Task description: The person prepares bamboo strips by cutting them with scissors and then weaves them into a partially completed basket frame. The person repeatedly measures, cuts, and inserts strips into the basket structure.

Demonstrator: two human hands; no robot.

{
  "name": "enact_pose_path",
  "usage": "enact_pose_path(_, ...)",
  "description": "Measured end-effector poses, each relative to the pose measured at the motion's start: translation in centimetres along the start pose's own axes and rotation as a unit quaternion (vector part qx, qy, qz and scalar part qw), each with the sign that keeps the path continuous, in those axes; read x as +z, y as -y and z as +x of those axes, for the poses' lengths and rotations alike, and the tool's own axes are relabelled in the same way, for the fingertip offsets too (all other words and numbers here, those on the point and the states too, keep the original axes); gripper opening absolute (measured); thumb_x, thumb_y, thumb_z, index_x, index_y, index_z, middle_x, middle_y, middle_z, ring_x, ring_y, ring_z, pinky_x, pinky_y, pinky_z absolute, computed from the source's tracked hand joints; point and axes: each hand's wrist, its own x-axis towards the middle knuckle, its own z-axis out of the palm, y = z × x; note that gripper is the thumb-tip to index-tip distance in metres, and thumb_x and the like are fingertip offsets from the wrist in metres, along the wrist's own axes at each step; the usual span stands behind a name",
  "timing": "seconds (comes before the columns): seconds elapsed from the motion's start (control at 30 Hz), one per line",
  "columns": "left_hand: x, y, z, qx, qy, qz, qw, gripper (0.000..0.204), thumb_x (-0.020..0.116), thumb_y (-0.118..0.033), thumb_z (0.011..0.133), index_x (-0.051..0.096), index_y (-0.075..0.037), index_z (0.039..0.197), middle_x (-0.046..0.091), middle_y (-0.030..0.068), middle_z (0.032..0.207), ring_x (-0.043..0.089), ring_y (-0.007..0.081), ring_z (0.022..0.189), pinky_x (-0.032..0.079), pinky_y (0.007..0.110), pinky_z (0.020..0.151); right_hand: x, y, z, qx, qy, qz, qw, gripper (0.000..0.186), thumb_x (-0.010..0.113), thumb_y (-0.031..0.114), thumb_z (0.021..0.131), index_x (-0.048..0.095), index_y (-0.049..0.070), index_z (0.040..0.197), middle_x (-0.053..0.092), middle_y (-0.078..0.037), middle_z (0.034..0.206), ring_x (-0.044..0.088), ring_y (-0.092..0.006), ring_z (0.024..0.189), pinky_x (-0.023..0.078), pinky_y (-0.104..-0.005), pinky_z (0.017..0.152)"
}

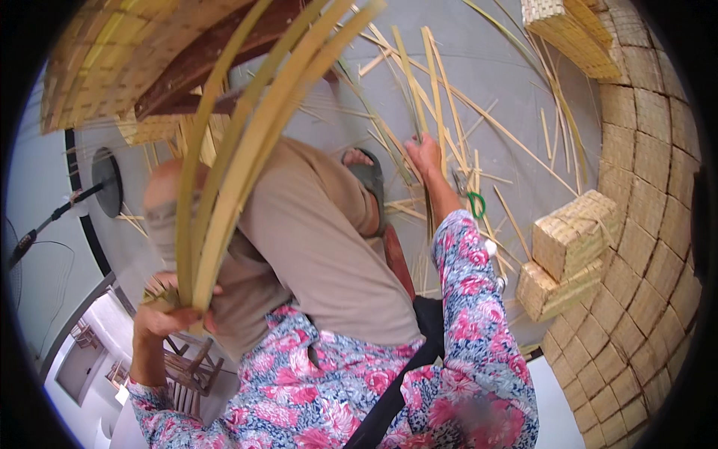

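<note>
My left hand is closed round the lower ends of several long, flat bamboo strips. They rise in a fan past my knee and bend toward the top of the view; their upper ends are blurred. Farther off, my right hand reaches down to the floor with its fingers closed on a few thin bamboo strips, which stick out on both sides of the fist. Scissors with a green handle lie just right of my right forearm, among loose strips.
Loose bamboo strips are scattered over the grey floor. At the right, woven boxes stand before a tall stack of woven blocks. Woven work on a brown wooden stand looms upper left. A round dark fan-like disc stands left.
</note>
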Motion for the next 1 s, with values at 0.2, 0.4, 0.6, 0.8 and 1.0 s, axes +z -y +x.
enact_pose_path(0.2,1.1,-0.7,-1.0,-0.021,-0.009,-0.065,0.998,0.041,0.064,0.007,0.073,0.064,0.013,0.114,0.071,0.0196,0.085,0.073,0.0307,0.077,0.057,0.037,0.072,2.6,5.9,-0.8,0.063,-0.003,-0.016,0.998,0.047,0.082,0.027,0.075,0.055,0.003,0.104,0.058,-0.024,0.11,0.059,-0.0455,0.102,0.05,-0.052,0.084)
enact_pose_path(0.4,1.7,-2.1,-0.4,-0.024,-0.02,-0.076,0.997,0.041,0.065,0.008,0.069,0.066,0.014,0.11,0.071,0.0204,0.085,0.073,0.0332,0.075,0.058,0.039,0.071,3.6,7.1,-0.7,0.095,0.024,-0.037,0.995,0.037,0.079,0.024,0.076,0.059,0.004,0.101,0.059,-0.02,0.11,0.06,-0.0436,0.101,0.051,-0.0517,0.085)
enact_pose_path(0.6,1.4,-1.3,-0.4,-0.015,-0.014,-0.072,0.997,0.044,0.066,0.007,0.069,0.065,0.014,0.113,0.071,0.0198,0.081,0.072,0.033,0.073,0.058,0.039,0.071,2.8,3.9,0.1,0.071,0.028,0.015,0.997,0.032,0.071,0.026,0.076,0.065,0.008,0.102,0.068,-0.022,0.094,0.065,-0.0416,0.093,0.051,-0.0508,0.08)
enact_pose_path(0.8,0.5,-0.8,0.7,0.019,0.0,-0.027,0.999,0.046,0.069,0.001,0.068,0.065,0.012,0.112,0.071,0.0195,0.079,0.072,0.0313,0.071,0.058,0.038,0.068,-0.7,0.3,0.5,0.07,0.102,0.175,0.977,0.04,0.073,0.025,0.072,0.065,0.005,0.106,0.069,-0.016,0.085,0.067,-0.0304,0.081,0.051,-0.0418,0.072)
enact_pose_path(1.0,-1.1,1.4,1.7,0.084,0.013,0.031,0.996,0.051,0.069,-0.004,0.066,0.063,0.009,0.115,0.068,0.0174,0.073,0.07,0.0316,0.064,0.056,0.038,0.06,-11.2,3.8,-2.4,0.12,0.152,0.301,0.934,0.034,0.072,0.021,0.074,0.063,0.003,0.101,0.059,-0.003,0.079,0.055,-0.0153,0.073,0.046,-0.0305,0.067)
